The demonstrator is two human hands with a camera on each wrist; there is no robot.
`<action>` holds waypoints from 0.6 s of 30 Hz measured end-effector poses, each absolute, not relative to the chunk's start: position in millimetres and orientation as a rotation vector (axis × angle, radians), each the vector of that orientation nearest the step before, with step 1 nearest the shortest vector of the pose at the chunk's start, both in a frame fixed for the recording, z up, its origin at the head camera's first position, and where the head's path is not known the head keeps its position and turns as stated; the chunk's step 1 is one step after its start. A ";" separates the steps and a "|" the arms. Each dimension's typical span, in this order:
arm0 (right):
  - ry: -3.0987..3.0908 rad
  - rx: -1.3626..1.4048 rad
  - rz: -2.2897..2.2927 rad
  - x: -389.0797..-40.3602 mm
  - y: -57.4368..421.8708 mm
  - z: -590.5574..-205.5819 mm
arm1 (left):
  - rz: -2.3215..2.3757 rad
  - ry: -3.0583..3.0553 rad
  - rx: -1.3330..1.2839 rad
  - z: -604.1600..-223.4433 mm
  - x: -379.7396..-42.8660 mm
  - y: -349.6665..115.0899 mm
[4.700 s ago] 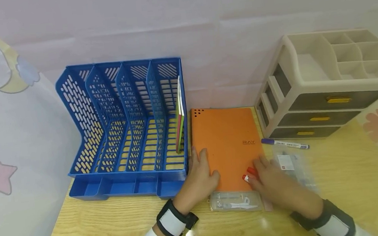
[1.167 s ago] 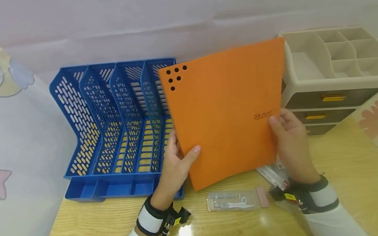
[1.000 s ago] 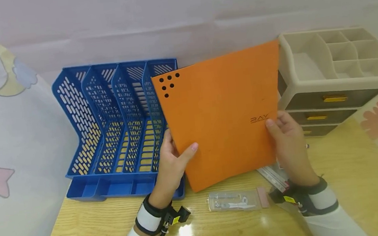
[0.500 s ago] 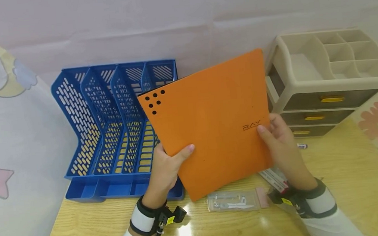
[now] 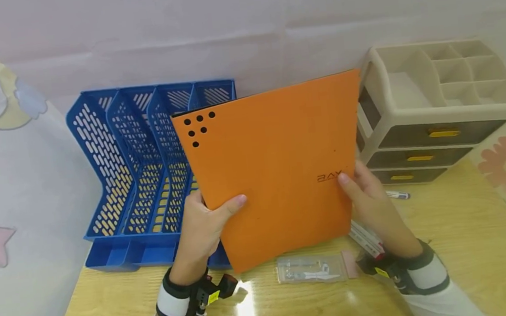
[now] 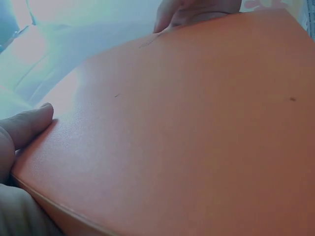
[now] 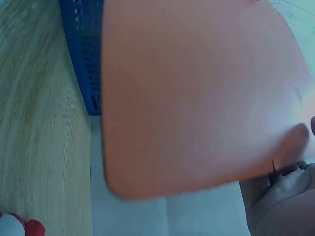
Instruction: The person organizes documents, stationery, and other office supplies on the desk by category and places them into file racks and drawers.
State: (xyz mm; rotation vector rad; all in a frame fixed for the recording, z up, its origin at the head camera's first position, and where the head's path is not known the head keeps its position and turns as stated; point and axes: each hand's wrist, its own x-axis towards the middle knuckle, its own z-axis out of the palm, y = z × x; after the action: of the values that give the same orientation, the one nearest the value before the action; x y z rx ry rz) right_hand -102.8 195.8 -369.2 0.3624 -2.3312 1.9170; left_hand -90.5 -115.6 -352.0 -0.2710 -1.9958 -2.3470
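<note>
Both hands hold an orange folder up off the table, tilted, its dotted corner at upper left. My left hand grips the left edge with the thumb on the cover; its other fingers are mostly hidden behind. At the right edge, by the RAY lettering, my right hand pinches the folder the same way. The folder overlaps the right part of a blue file rack, hiding those slots. In the left wrist view the cover fills most of the frame; the right wrist view shows its rounded corner.
A clear plastic case lies at the front beside a pink block. A white and red packet and a marker lie near the right arm. A beige drawer organizer stands at back right, against a pale cloth backdrop.
The folder lay flat on the table at first, with red-capped pens by the right hand. Both hands have since lifted it; over the last second it has shifted left in front of the rack.
</note>
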 end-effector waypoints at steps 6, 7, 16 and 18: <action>-2.348 0.433 1.810 -101.3 208.8 -372.5 | -2.236 -2.146 -0.189 -340.3 -80.1 -126.2; -2.311 0.480 1.845 -101.7 211.2 -373.2 | -2.214 -2.171 -0.173 -338.4 -78.7 -128.5; -2.432 0.841 1.696 -107.1 232.4 -371.1 | -1.971 -2.258 -0.085 -314.4 -67.9 -157.2; -2.574 0.788 1.491 -106.3 238.8 -368.2 | -1.929 -2.270 -0.050 -310.3 -66.2 -164.9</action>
State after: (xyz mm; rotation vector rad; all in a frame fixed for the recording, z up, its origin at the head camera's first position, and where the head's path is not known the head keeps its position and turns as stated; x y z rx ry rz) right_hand -106.3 238.8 -368.2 0.7880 -2.5735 1.4907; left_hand -66.2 -164.9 -310.3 -0.0495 -2.2695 -1.9292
